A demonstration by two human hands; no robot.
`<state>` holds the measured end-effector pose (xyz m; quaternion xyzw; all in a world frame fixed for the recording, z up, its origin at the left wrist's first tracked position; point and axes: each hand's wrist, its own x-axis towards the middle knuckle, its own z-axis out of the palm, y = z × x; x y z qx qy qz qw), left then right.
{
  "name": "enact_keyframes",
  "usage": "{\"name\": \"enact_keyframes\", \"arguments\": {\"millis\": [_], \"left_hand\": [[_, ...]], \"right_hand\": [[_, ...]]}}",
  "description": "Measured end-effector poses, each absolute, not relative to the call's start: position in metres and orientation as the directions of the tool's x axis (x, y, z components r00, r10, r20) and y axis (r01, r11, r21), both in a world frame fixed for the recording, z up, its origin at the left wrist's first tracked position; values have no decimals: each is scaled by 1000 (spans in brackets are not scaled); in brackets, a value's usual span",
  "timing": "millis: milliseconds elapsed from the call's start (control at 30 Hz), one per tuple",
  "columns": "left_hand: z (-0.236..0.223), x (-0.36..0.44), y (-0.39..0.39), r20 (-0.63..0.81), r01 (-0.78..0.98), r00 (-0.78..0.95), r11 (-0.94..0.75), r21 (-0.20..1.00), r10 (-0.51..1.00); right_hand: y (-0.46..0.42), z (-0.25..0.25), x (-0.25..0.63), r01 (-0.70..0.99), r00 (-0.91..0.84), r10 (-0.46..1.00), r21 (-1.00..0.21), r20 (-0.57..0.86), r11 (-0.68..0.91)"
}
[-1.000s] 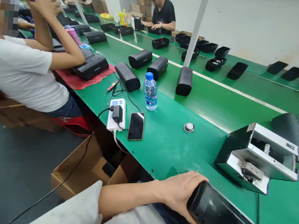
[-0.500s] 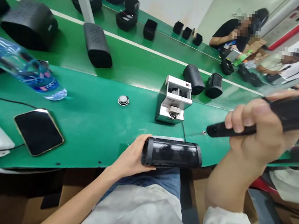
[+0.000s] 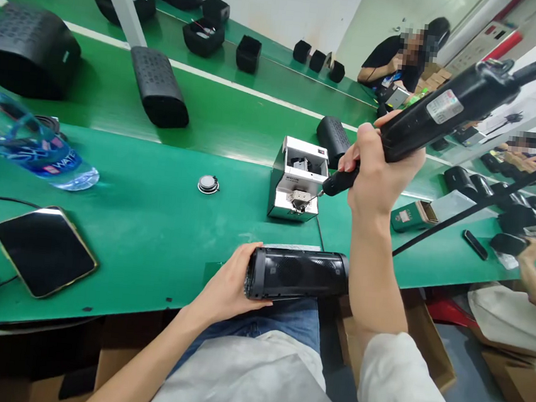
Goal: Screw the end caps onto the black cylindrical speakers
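My left hand (image 3: 226, 285) grips the left end of a black cylindrical speaker (image 3: 297, 274) lying across the near edge of the green bench (image 3: 161, 228). My right hand (image 3: 375, 173) is wrapped around a black electric screwdriver (image 3: 427, 118), its cable running off to the upper right. The driver's bit points down-left and touches the front of a small white and silver screw feeder box (image 3: 297, 177) standing just behind the speaker.
A small round metal part (image 3: 207, 184) lies left of the feeder. A phone (image 3: 44, 250) and a water bottle (image 3: 27, 143) are at the left. Black speaker shells (image 3: 159, 87) sit on the conveyor behind. Other people work at the far right. Cardboard boxes stand under the bench.
My right hand has swung the screwdriver from the right up and in, bringing its bit to the feeder box. The view has shifted from the left side of the bench to the area in front.
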<state>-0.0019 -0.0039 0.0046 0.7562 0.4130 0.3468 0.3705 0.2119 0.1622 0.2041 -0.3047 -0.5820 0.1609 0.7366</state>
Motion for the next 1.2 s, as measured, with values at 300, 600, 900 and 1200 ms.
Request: {"name": "enact_keyframes", "arguments": {"millis": [300,600,900,1200], "left_hand": [[5,-2,-2,216,378,424,-388,840,880],[6,-2,0,240,380,435,-419,825,868],[7,-2,0,241,386,438,-423,820,866],[9,-2,1,224,399,437,-411,819,871]], "right_hand": [[165,203,217,202,239,663,-704,709,681],[188,209,212,99,73,613,-617,787,781],[157,203,204,379,340,569,-663,749,646],[131,213,232,183,265,570,-621,778,762]]}}
